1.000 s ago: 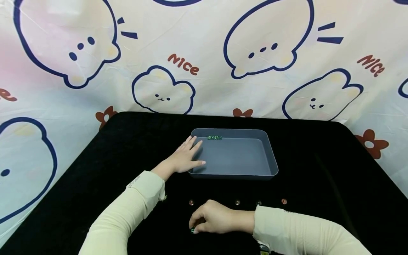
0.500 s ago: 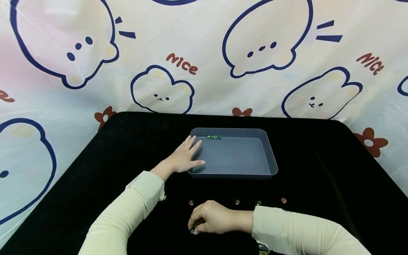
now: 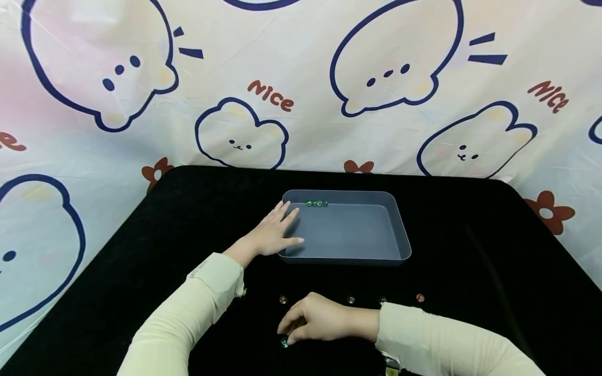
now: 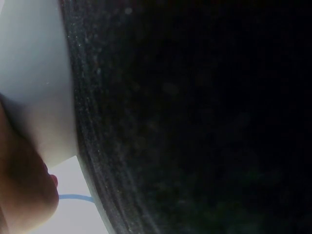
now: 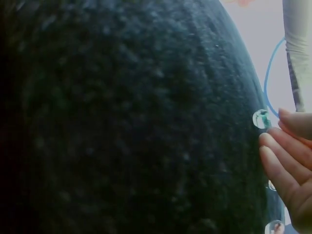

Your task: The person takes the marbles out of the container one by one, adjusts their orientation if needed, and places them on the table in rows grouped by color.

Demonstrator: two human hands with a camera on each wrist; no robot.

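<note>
In the head view my left hand (image 3: 268, 235) lies with fingers spread over the left rim of a grey-blue rectangular tray (image 3: 348, 259). Inside it, a short row of green marbles (image 3: 317, 203) sits along the back wall. My right hand (image 3: 322, 317) is low over the black cloth, its fingers loosely bent. A clear marble with green inside (image 3: 284, 342) lies on the cloth just at the thumb and index fingertips. The right wrist view shows this marble (image 5: 262, 119) beside the fingertips (image 5: 264, 139), which are not wrapped around it; slight contact cannot be told.
Beyond my right hand, a spaced row of marbles lies on the black cloth (image 3: 211, 198): a reddish one (image 3: 283, 299), a clear one (image 3: 351, 300), another by the sleeve (image 3: 382, 300) and an orange-red one (image 3: 420, 297). A printed curtain (image 3: 310, 141) hangs behind the table.
My right hand has lifted and shifted slightly, and more of the green marble shows at its fingertips. My left hand and the tray stay in place.
</note>
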